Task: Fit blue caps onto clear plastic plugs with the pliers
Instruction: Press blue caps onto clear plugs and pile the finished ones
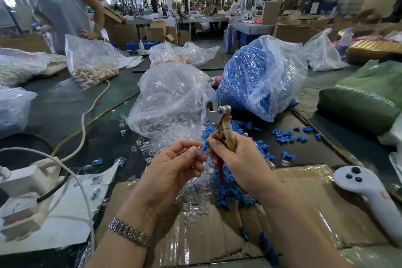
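Note:
My right hand (pixel 237 159) grips the tape-wrapped handles of the pliers (pixel 219 119), whose metal jaws point up and away. Its thumb and forefinger also pinch a blue cap (pixel 205 145). My left hand (pixel 176 165) pinches a clear plastic plug (pixel 198 150) right beside that cap; the two parts touch or nearly touch. Below my hands lie a heap of clear plugs (pixel 193 193) and a heap of blue caps (pixel 230 197) on flattened cardboard (pixel 293 209).
A bag of clear plugs (pixel 171 98) and a bag of blue caps (pixel 258 76) stand behind my hands. A white controller (pixel 367 196) lies at the right, a power strip with cables (pixel 28 183) at the left. A person (pixel 63 4) stands far left.

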The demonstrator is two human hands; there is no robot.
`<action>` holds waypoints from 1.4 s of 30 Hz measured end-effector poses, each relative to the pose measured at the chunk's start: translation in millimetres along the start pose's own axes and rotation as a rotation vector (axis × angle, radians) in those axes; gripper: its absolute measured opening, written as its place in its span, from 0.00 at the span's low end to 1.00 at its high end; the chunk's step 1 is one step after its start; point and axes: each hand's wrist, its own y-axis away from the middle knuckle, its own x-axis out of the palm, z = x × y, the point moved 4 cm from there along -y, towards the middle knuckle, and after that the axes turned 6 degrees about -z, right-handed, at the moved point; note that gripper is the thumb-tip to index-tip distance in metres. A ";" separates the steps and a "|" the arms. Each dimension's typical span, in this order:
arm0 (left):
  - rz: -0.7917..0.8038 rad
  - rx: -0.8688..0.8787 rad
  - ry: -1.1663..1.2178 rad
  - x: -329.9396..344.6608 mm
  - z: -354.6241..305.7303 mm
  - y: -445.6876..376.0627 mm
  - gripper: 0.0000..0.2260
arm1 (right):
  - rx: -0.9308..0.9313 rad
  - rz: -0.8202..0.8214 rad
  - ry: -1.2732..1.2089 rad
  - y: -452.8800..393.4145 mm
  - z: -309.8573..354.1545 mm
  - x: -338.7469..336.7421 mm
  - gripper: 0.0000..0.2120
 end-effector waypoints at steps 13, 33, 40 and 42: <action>0.013 -0.059 0.059 8.5 -2.4 4.3 0.06 | -0.100 0.057 0.158 3.0 -2.6 7.0 0.06; -0.081 0.108 -0.228 2.6 -13.1 9.5 0.14 | -0.143 0.059 0.275 7.8 8.4 2.6 0.04; -0.164 0.082 -0.006 -1.8 -15.7 7.6 0.12 | 0.189 0.047 0.012 12.4 8.2 -1.7 0.15; -0.197 0.095 0.044 -4.6 -17.4 6.9 0.10 | 0.380 0.137 -0.141 15.7 5.1 -4.7 0.16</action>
